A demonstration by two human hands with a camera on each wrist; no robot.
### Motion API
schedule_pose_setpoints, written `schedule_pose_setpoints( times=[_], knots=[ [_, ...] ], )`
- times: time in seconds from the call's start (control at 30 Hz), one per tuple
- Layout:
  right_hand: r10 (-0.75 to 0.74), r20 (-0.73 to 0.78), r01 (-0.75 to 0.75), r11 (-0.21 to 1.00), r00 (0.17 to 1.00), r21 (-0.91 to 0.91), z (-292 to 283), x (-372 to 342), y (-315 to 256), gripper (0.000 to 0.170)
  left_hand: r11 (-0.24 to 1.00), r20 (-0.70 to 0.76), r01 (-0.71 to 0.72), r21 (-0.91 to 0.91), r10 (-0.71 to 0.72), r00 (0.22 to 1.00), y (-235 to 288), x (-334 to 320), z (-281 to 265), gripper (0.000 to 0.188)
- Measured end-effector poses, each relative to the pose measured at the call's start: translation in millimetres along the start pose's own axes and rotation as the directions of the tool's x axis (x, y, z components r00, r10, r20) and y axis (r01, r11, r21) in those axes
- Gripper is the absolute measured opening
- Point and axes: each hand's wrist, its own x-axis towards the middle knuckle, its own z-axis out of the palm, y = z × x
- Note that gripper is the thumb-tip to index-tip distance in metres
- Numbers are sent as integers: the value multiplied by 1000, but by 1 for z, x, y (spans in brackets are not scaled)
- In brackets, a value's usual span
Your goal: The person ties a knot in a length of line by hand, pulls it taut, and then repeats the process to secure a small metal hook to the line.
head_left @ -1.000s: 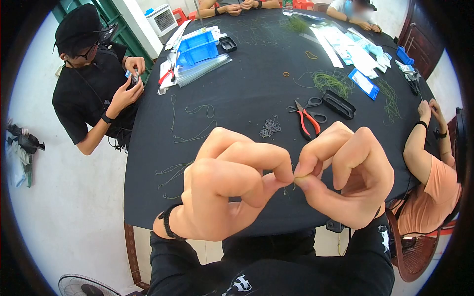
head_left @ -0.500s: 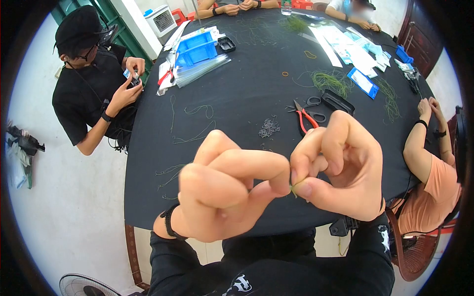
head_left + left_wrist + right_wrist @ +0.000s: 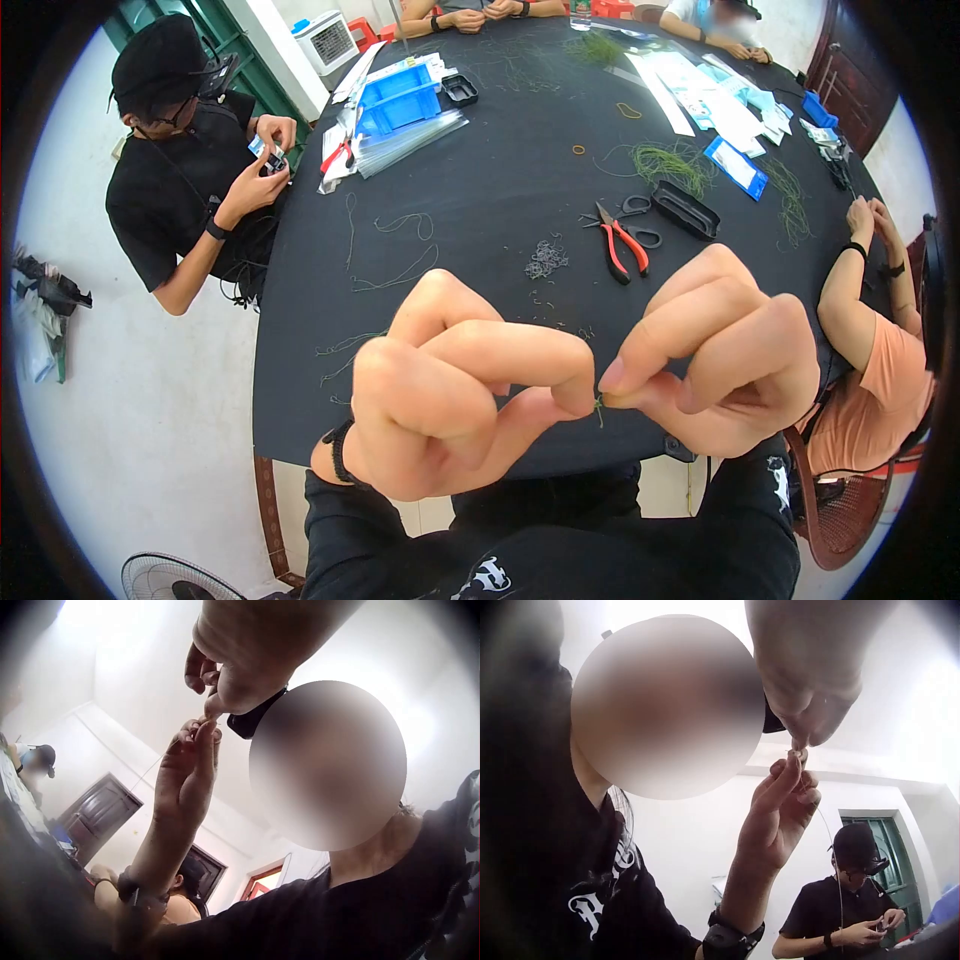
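Above the near edge of the table, my left hand [image 3: 455, 390] and right hand [image 3: 725, 355] meet almost fingertip to fingertip. A short bit of thin green line [image 3: 599, 408] shows at the right thumb and forefinger, which pinch it. The left thumb and forefinger press together beside it; what lies between them is mostly hidden. In the right wrist view a pale strand of the line [image 3: 832, 838] hangs from the left hand [image 3: 780, 810]. The right hand [image 3: 187, 769] is raised with its fingertips against the left hand's [image 3: 236, 679] in the left wrist view.
Beyond the hands lie a heap of small dark hook-like pieces [image 3: 546, 259], red-handled pliers [image 3: 625, 250], black scissors [image 3: 645, 238] and a black tray [image 3: 686, 210]. Green line bundles [image 3: 670, 168] and a blue bin [image 3: 400, 98] stand farther back. Other people sit round the table.
The right hand has turned and shifted right and down, opening a small gap between the fingertips and uncovering the pliers' handles. The left hand has dropped slightly; more of the green line shows.
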Motion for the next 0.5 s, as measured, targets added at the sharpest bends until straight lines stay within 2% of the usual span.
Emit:
schedule_pose_setpoints(
  times=[0.17, 0.27, 0.33, 0.43, 0.5],
  knots=[
    [5, -19, -4, 999, 1000, 48, 2, -1, 1, 33, 994, 10, 24, 107, -25, 1000, 3, 2, -1, 52],
    [-58, 43, 53, 991, 997, 126, -2, 5, 7, 33, 994, 21, 30, 104, -33, 999, 4, 2, -2, 50],
    [-44, 20, 40, 989, 999, 142, 0, 4, 6, 33, 996, 13, 37, 86, -39, 999, 3, 1, -1, 49],
    [48, -108, -38, 995, 993, 90, 9, -5, 1, 33, 995, 20, 34, 90, -36, 999, 3, 1, -3, 48],
    [29, -87, -23, 997, 996, 70, 9, -5, 2, 33, 995, 21, 28, 98, -30, 999, 3, 1, -3, 48]
  ],
)
